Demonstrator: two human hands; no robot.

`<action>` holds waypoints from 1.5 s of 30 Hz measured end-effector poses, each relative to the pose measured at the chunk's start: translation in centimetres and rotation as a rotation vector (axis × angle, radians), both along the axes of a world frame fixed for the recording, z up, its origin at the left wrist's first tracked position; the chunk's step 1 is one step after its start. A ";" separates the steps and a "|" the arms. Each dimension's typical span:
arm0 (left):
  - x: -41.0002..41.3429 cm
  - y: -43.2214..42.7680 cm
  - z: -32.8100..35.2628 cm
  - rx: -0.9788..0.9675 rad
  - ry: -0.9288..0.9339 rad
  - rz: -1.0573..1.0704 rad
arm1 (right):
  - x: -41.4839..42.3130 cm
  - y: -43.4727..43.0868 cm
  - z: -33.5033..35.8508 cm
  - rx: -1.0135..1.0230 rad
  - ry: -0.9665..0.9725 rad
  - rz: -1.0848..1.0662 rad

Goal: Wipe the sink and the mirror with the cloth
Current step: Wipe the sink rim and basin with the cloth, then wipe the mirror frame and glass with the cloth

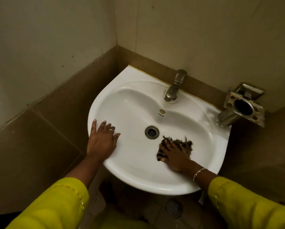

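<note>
Your left sleeve (55,204), a yellow one, comes in from the lower left corner. Your left hand (102,138) lies flat on the left rim of the white sink (135,103). Its fingers are straight and spread, it holds nothing, and a ring (111,130) shows on one finger. The sink is fixed in a corner between two tiled walls (47,47).

In the middle of the basin is the round metal drain (152,132), and above it, on the back wall of the basin, a small overflow hole (162,111). The metal tap (174,86) stands on the back rim, with its spout pointing into the basin. Below the sink, on the floor, you can see a round floor drain (174,208).

The cloth (186,144) is dark, striped and frayed. It lies inside the basin, just to the right of the drain, low on the near side. Your right hand (174,156) presses it down against the porcelain with the fingers stretched and spread over it, not curled around it. The edges of the cloth stick out past the fingertips and at the thumb side. A thin bracelet (198,173) is on this wrist, and the right sleeve (247,204) is also yellow.

At the far right, a metal holder (244,106) with a round opening is mounted on the wall, just beside the right back corner of the sink.
</note>
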State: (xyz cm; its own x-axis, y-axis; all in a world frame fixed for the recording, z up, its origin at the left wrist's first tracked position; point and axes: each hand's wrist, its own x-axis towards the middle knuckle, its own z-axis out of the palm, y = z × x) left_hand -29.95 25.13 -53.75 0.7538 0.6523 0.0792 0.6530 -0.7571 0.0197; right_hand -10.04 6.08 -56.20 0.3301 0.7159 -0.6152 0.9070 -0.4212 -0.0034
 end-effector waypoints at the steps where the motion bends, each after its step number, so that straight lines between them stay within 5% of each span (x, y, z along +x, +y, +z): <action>1: 0.0 0.0 0.0 0.001 -0.006 -0.002 | -0.4 -0.2 0.1 0.003 0.028 0.001; 10: -0.1 -0.3 0.4 -0.029 -0.007 -0.001 | -5.3 0.7 3.8 0.238 0.466 -0.282; 14: 0.0 -0.4 0.8 -0.057 0.003 -0.016 | -6.9 2.3 4.4 0.345 1.035 -0.827; 17: 0.0 -0.4 1.4 -0.078 0.025 -0.092 | -7.3 4.2 4.9 0.380 1.765 -1.445; 20: 0.4 -0.4 2.8 -0.086 -0.015 -0.203 | -8.0 6.5 5.6 0.601 1.960 -1.587; 27: 2.9 1.6 9.3 0.010 -0.280 -0.349 | -8.8 12.1 9.6 0.928 1.882 -1.529; 37: 5.8 5.2 22.8 0.272 -0.518 -0.460 | -7.6 17.4 23.9 1.172 2.135 -1.143; 45: 7.4 3.9 36.9 0.444 -0.827 -0.462 | -7.1 15.6 37.2 1.482 1.990 -0.818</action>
State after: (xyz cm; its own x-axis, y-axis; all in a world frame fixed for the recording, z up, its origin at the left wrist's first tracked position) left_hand -22.54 29.03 -16.82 0.5235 0.1007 0.8460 0.2080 -0.9780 -0.0124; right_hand -17.17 21.65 -19.02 0.5693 0.8192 0.0690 -0.6455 0.4974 -0.5797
